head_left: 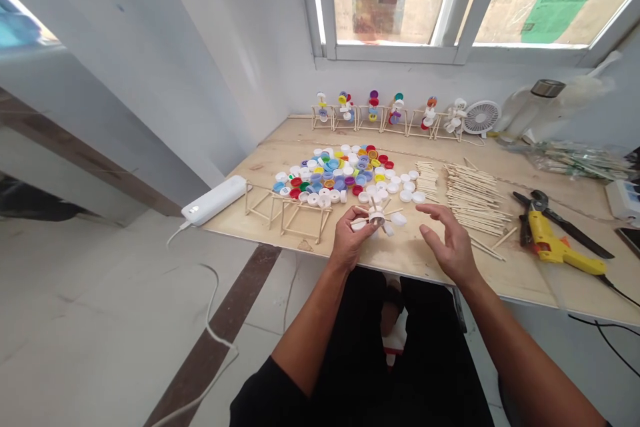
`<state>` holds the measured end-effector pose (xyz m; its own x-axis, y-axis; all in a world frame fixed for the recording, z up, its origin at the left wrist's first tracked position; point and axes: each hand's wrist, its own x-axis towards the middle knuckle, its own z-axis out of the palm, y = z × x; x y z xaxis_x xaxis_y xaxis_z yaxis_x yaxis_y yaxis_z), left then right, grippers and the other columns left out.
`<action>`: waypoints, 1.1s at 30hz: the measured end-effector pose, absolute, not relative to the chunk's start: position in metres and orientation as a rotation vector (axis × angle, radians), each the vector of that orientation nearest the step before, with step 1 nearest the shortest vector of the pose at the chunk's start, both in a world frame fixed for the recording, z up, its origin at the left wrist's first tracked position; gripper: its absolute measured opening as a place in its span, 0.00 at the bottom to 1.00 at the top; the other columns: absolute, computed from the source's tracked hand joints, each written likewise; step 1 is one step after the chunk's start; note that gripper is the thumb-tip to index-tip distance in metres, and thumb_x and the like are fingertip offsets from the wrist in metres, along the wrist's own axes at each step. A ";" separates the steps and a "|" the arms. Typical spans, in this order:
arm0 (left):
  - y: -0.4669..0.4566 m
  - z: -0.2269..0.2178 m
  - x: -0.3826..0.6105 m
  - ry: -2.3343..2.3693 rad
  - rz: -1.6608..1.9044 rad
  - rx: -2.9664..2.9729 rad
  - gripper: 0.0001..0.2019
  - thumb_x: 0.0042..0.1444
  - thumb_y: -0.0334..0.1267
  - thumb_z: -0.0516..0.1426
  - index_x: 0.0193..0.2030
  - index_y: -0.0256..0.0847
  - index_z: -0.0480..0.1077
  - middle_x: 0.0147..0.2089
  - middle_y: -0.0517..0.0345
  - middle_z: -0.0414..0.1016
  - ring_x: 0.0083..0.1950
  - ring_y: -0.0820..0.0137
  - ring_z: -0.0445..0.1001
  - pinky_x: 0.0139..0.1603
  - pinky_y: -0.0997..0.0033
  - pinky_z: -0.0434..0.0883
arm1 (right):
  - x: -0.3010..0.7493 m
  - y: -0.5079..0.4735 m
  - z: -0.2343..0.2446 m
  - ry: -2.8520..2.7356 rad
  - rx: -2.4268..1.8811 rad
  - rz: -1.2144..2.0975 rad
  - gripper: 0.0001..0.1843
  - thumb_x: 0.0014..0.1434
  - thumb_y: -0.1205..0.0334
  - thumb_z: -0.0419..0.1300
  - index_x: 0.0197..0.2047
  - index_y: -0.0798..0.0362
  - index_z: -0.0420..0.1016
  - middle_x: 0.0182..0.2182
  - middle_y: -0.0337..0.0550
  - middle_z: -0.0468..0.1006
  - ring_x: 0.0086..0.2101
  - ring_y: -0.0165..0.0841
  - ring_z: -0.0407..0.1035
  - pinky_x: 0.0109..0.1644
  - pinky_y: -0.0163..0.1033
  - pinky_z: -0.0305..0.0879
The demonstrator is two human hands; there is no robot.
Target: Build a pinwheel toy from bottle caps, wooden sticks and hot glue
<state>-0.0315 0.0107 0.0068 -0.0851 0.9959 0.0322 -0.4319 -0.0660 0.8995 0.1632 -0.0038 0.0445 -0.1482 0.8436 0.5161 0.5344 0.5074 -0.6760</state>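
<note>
Between the thumb and fingers of my left hand [349, 237] is a small wheel of wooden sticks and white bottle caps [377, 216], held just above the table's front edge. Sticks fan out from its round hub, and white caps show at some stick ends. My right hand [450, 243] hovers to the right of it, thumb and fingers apart, holding nothing. Beyond the wheel spreads a heap of coloured bottle caps [333, 170]. Two stick frames [303, 220] stand to the left of my left hand.
Bundles of wooden sticks [475, 197] lie to the right, with a yellow glue gun [555, 247] and black-handled pliers [575, 230] beyond. Finished cap wheels on stick frames [373, 113] line the wall beside a small white fan [481, 118]. A white power strip [215, 200] sits at the left edge.
</note>
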 end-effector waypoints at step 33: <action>-0.006 0.033 -0.025 0.754 1.040 1.122 0.20 0.38 0.39 0.69 0.40 0.38 0.74 0.31 0.59 0.73 0.29 0.75 0.66 0.33 0.75 0.62 | 0.164 0.008 0.052 -1.546 -1.163 1.308 0.24 0.61 0.44 0.49 0.42 0.51 0.80 0.42 0.44 0.80 0.45 0.38 0.70 0.57 0.49 0.57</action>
<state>-0.0248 -0.0064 0.0331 0.3564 0.9342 0.0169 -0.2739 0.0872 0.9578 0.1642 0.0076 0.0522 -0.2730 0.9620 0.0056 0.1538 0.0494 -0.9869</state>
